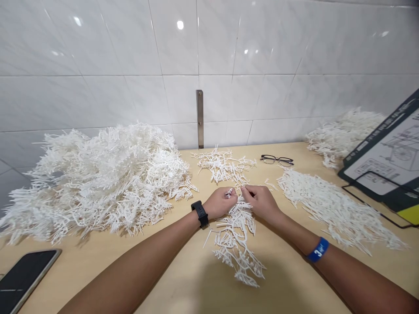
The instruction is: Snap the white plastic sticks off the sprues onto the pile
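Note:
My left hand (221, 203), with a black watch at the wrist, is closed on a white branched plastic piece (229, 192) whose tip shows above the fingers. Close beside it, my right hand (260, 201) is pinched, thumb against forefinger; what it grips, if anything, is too small to make out. A blue band circles the right wrist. Below both hands a small heap of white branched plastic pieces (240, 235) trails toward me on the table. Just beyond the hands lies a looser scatter of similar pieces (222, 163).
A large white pile (121, 174) covers the left side. Single thin strands (330, 200) spread at the right, with another pile (347, 131) behind. Glasses (276, 160) lie at the back, a phone (26, 279) front left. A dark printed box (389, 152) stands far right; a tiled wall (131, 100) bounds the table.

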A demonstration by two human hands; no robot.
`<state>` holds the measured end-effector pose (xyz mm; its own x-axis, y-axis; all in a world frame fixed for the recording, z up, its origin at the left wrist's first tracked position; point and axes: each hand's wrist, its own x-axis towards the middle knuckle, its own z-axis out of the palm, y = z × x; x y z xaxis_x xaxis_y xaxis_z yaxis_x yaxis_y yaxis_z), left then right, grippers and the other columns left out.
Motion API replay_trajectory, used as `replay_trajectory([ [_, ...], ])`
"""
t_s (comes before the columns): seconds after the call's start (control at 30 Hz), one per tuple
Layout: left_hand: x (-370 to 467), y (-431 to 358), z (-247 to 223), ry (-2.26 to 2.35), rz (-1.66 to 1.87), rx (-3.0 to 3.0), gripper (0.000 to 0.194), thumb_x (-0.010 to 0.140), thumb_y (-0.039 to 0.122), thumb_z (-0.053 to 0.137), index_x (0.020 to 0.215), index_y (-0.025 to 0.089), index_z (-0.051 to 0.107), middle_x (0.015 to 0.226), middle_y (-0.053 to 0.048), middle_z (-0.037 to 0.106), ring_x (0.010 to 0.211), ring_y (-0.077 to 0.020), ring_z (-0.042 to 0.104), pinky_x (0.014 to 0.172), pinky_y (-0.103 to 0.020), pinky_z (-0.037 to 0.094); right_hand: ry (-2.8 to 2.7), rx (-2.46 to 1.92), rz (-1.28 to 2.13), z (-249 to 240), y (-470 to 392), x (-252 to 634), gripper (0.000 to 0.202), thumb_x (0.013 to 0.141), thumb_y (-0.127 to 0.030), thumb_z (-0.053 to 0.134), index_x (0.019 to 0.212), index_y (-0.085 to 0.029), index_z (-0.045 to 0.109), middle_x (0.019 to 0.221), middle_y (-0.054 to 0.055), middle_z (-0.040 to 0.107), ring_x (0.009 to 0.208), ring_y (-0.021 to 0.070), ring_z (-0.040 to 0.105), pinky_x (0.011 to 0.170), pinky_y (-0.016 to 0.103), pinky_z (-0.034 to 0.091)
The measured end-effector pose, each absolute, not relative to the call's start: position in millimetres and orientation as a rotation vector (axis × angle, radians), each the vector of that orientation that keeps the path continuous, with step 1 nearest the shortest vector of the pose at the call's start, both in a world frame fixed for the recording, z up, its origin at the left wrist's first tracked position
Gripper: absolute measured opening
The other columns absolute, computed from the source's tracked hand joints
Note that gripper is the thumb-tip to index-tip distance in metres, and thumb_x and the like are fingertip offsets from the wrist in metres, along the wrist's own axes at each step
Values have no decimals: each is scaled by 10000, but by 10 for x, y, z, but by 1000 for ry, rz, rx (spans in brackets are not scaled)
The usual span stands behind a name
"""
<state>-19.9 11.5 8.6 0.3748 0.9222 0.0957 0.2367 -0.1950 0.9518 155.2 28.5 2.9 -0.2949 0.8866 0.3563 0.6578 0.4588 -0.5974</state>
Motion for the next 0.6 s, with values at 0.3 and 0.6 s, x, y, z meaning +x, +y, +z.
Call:
replay_trajectory([
  [0.3, -214, 84, 86, 1024, 868, 1621, 155, 750, 249, 459, 642, 183, 368, 566, 63, 320, 542, -72, 280, 518, -220, 234, -1886, -1381, 487, 122, 291, 1579, 412, 881, -396, 424, 547, -204, 280, 493, -31, 279, 492, 103, 265, 495, 272, 181],
  [0.6, -279, 39, 97, 1035, 890, 1576, 189, 758, 280, 488, 626, 171, 408, 564, 62, 339, 538, -69, 294, 531, -225, 241, -1659, -1661, 298, 163, 670, 2140, 379, 807, -371, 471, 538, -209, 259, 505, -33, 236, 510, 102, 261, 486, 264, 185],
])
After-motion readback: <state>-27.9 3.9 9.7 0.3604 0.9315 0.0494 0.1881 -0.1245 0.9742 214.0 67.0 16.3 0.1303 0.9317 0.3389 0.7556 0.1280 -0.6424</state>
